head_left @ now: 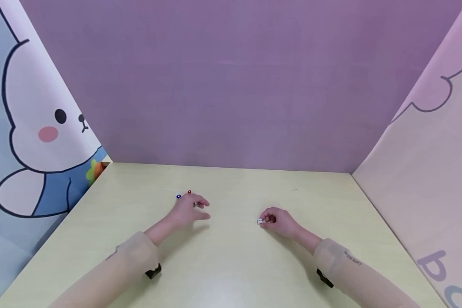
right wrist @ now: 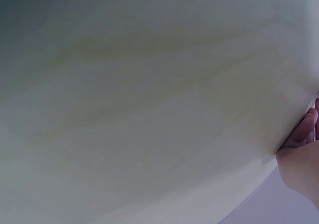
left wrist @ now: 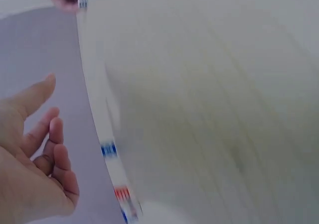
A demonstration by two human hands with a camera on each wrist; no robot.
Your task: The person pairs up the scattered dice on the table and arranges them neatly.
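My right hand [head_left: 280, 221] pinches a small white die [head_left: 259, 221] with dark pips, low over the table right of the middle. The left wrist view also shows that die [left wrist: 82, 3] at its top edge. My left hand [head_left: 188, 210] holds nothing, its thumb spread away from the loosely bent fingers. Just beyond it lie a small blue die-like piece [head_left: 179, 196] and a red one [head_left: 189, 192]. In the left wrist view, blue and red pieces [left wrist: 121, 192] are blurred along the table's far edge. The right wrist view shows only part of the right hand [right wrist: 301, 159].
The pale wood-grain table [head_left: 231, 265] reaches back to a purple panel [head_left: 231, 85]. A printed rabbit panel [head_left: 42, 149] stands at the left and a pale panel [head_left: 427, 179] at the right. A faint mark [head_left: 294, 189] shows on the far right tabletop.
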